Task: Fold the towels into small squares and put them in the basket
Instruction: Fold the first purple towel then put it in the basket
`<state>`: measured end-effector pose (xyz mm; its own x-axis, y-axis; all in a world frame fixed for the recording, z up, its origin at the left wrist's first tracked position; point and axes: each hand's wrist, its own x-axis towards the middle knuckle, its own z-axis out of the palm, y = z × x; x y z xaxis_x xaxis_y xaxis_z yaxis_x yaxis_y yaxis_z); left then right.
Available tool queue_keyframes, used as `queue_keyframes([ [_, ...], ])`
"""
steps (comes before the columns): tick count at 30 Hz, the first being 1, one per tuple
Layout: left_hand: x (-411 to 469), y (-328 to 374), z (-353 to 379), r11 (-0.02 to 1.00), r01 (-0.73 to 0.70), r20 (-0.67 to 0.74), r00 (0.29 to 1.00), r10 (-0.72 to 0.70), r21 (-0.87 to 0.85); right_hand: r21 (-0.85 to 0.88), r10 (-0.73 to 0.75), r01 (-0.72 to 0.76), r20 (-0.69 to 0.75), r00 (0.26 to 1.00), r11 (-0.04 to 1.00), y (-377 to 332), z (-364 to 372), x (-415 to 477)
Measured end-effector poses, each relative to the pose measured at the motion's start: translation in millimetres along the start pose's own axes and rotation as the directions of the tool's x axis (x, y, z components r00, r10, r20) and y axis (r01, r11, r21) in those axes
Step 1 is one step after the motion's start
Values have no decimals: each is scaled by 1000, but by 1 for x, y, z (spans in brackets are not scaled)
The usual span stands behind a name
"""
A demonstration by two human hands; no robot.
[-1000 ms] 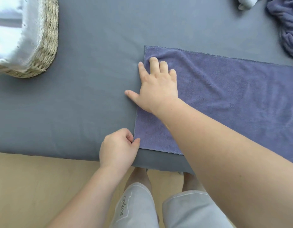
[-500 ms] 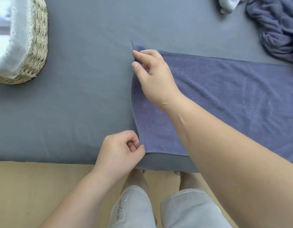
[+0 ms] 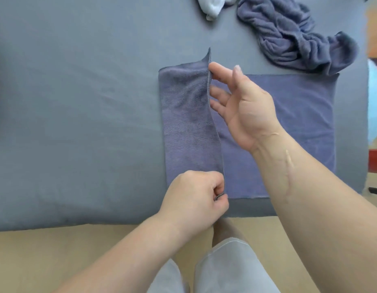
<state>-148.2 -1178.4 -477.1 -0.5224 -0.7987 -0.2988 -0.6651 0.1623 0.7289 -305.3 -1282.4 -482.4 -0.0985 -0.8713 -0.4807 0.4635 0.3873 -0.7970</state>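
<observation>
Head view, looking down: we see a wide grey padded surface [image 3: 77, 123] filling most of the frame, with tan floor along the near side. On its right half lies a purple-blue rectangular microfibre towel [image 3: 299, 123], mostly flat, its near hem close to the surface's near edge. Its left end is raised and partly turned over toward the right. Far right, a crumpled dark grey-blue terry towel [image 3: 289, 34] touches the flat towel's far right corner. Our left hand [image 3: 194, 197] has its fingers curled tight, pinching the near corner of the raised end. Our right hand [image 3: 244, 111] pinches the far corner between thumb and forefinger, the other fingers loose and spread. A small bunched white cloth [image 3: 211, 5] lies at the far edge. No basket is in view. We judge the far pinch light: if that corner slips, the fold would land skewed. Carrying the end too far right could also snag the crumpled towel.
</observation>
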Motion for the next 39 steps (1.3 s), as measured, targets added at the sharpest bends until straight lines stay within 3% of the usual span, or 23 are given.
queue_keyframes([
  [9, 45, 77, 67, 999, 44, 45, 998, -44, 0, 76, 30, -30, 6, 1000, 997, -48, -94, -7],
  [13, 63, 91, 90, 994, 106, 105, 988, -109, 33, 62, 63, -58, -80, 995, 996, -47, -135, -1],
  [20, 88, 74, 125, 951, 268, 190, 936, -295, 157, -248, 120, -137, -82, 989, 959, -23, -173, 8],
  [24, 87, 76, 126, 958, 255, 182, 943, -277, 134, -551, 48, -89, -88, 995, 830, -25, -169, 13],
  [32, 83, 116, 117, 970, 195, 187, 968, -167, -143, -489, -19, -26, -86, 996, 872, -51, -179, -1],
  [36, 95, 122, 134, 978, 179, 218, 964, -152, -107, -506, -25, -61, -162, 987, 860, -55, -202, -2],
  [39, 103, 115, 149, 979, 201, 270, 945, -181, -45, -621, -72, -64, -191, 979, 781, -50, -215, 0],
])
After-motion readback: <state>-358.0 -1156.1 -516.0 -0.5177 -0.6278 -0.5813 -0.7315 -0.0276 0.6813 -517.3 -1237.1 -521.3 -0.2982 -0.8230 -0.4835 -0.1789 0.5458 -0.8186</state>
